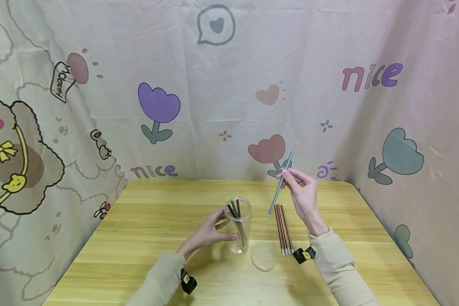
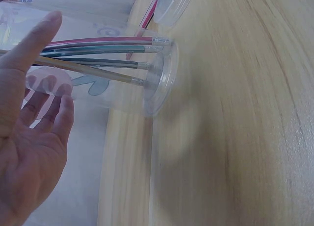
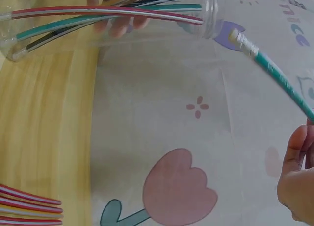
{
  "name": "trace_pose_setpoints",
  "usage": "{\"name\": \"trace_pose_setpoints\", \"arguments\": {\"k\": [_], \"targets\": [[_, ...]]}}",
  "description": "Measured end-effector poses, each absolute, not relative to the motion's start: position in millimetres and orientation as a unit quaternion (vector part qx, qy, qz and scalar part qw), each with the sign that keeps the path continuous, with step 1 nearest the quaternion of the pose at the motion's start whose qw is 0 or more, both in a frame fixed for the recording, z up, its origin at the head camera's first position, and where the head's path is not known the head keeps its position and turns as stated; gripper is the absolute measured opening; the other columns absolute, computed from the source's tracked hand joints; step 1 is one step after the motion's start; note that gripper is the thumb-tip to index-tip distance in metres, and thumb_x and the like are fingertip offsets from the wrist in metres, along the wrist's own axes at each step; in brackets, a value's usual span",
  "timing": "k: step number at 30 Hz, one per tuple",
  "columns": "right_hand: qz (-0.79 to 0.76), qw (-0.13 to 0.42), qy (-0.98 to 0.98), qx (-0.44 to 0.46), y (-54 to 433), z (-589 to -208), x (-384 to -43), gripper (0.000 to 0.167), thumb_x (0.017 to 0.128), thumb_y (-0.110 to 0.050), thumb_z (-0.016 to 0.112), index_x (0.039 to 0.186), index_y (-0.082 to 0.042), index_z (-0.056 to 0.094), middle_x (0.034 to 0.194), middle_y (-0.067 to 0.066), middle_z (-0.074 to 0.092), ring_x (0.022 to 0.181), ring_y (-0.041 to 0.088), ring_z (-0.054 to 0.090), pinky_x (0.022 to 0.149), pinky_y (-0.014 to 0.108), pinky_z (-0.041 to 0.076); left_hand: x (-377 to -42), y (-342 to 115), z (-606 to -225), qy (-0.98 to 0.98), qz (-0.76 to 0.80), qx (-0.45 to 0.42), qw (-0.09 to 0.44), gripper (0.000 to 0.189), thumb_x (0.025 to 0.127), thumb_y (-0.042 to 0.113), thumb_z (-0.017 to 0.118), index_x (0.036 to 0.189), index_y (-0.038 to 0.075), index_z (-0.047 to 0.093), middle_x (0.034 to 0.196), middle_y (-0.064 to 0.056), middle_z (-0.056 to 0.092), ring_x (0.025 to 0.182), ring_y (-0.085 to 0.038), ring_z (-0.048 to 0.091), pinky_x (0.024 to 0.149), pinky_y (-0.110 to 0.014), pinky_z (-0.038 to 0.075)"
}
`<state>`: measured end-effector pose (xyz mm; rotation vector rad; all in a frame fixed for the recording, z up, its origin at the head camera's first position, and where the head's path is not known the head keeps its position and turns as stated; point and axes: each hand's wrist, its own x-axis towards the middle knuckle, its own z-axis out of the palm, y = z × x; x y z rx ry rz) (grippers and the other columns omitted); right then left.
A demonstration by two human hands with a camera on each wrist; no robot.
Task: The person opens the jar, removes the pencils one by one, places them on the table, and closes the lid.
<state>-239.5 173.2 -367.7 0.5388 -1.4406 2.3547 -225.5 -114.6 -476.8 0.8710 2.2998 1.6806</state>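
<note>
A clear plastic jar (image 1: 247,231) stands upright on the table, with several pencils (image 2: 108,51) leaning inside, their eraser ends at the bottom. My left hand (image 1: 209,231) holds the jar from its left side, thumb in front and fingers behind. To the right and above the jar, my right hand (image 1: 303,190) pinches a teal pencil (image 1: 277,192). That pencil slants with its eraser end down, beside the jar mouth and apart from it. A row of red-striped pencils (image 1: 284,229) lies on the table below the right hand.
The round clear lid (image 1: 263,257) lies on the wooden table (image 1: 145,238), just right of the jar's base. Printed cloth (image 1: 214,97) hangs behind the table and along both sides. Each wrist wears a small black camera.
</note>
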Motion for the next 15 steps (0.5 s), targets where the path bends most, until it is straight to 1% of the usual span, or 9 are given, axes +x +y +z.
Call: {"name": "trace_pose_setpoints", "arguments": {"k": [7, 15], "targets": [[0.808, 0.151, -0.555, 0.131, 181.0, -382.2, -244.2, 0.025, 0.096, 0.002, 0.062, 0.095, -0.018, 0.078, 0.08, -0.004, 0.078, 0.072, 0.005, 0.069, 0.063, 0.014, 0.056, -225.9, -115.1, -477.0, 0.772, 0.559, 0.293, 0.08, 0.084, 0.08, 0.015, 0.086, 0.149, 0.007, 0.04, 0.147, -0.018, 0.051, 0.14, -0.042, 0.047, 0.119, -0.054, 0.041], [0.755, 0.125, -0.633, 0.116, 193.5, -407.8, -247.5, 0.029, 0.098, -0.001, 0.061, 0.098, -0.026, 0.075, 0.086, -0.011, 0.078, 0.079, 0.002, 0.069, 0.072, 0.015, 0.058, -226.3, -114.6, -477.6, 0.771, 0.561, 0.289, 0.085, 0.083, 0.08, 0.016, 0.086, 0.149, 0.007, 0.04, 0.147, -0.019, 0.051, 0.14, -0.043, 0.046, 0.119, -0.055, 0.04]]}}
